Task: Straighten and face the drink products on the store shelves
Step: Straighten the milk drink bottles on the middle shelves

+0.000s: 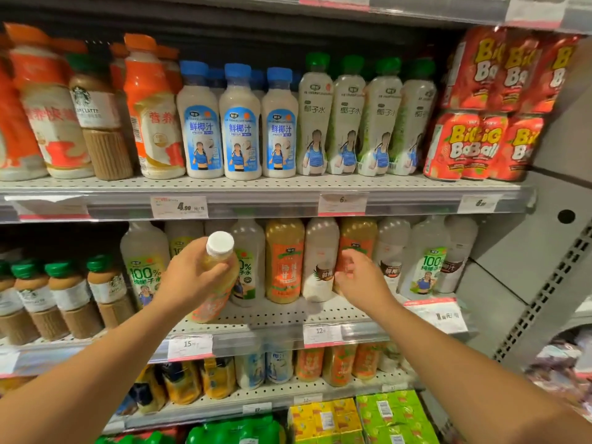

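Left hand [189,277] grips a tilted orange bottle [215,283] by its neck, seemingly to reshelve it. Right hand [358,277], fingers loosely curled and empty, reaches for another bottle [354,238] just beyond

Middle shelf [282,315]: perforated; large bottles [320,261] stood in a row just behind the two hands, small green-capped bottles [64,293] well left of the grip.
Upper shelf [256,184]: above the grip; blue-capped bottles [240,123], green-capped bottles [349,116] and red cans [474,145] carried.
Lower shelf [288,390]: below the grip; smaller bottles [339,363] seen.
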Demonstrator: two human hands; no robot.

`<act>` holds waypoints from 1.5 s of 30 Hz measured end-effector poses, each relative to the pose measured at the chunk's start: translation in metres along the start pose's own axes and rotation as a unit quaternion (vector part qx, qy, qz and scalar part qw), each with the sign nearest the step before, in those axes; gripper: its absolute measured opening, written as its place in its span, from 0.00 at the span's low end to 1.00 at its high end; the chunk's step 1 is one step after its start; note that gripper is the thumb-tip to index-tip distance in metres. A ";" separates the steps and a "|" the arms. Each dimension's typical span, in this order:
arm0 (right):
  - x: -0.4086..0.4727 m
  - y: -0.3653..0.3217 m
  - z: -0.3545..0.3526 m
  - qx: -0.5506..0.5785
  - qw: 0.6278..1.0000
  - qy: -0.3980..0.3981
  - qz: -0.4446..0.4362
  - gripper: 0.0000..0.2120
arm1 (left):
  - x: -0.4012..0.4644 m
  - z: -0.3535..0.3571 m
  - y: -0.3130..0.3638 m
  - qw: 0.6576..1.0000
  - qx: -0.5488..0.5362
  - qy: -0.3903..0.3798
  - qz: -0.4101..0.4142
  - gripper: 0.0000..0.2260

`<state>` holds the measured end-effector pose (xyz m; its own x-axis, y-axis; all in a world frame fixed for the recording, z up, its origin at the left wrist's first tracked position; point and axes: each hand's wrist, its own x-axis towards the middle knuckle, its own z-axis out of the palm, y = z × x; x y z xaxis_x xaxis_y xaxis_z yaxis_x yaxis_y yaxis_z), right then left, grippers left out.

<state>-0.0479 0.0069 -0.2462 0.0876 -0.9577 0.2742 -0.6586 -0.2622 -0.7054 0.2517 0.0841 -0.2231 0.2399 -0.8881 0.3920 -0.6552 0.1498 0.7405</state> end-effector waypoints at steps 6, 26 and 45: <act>0.082 -0.014 -0.016 -0.007 0.999 0.007 0.037 0.16 | -0.028 0.012 0.015 0.999 0.031 0.024 -0.014 0.18; 0.093 0.010 -0.016 -0.058 0.995 -0.081 0.020 0.27 | -0.052 0.034 0.047 0.993 -0.027 0.071 -0.085 0.29; -0.016 0.041 -0.071 0.203 0.979 0.014 0.001 0.12 | -0.039 0.078 0.090 0.981 -0.188 -0.014 -0.053 0.09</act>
<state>-0.1294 0.0195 -0.2332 0.0620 -0.9558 0.2874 -0.3077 -0.2922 -0.9055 0.1275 0.0984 -0.2149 0.2704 -0.9180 0.2902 -0.3162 0.2001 0.9274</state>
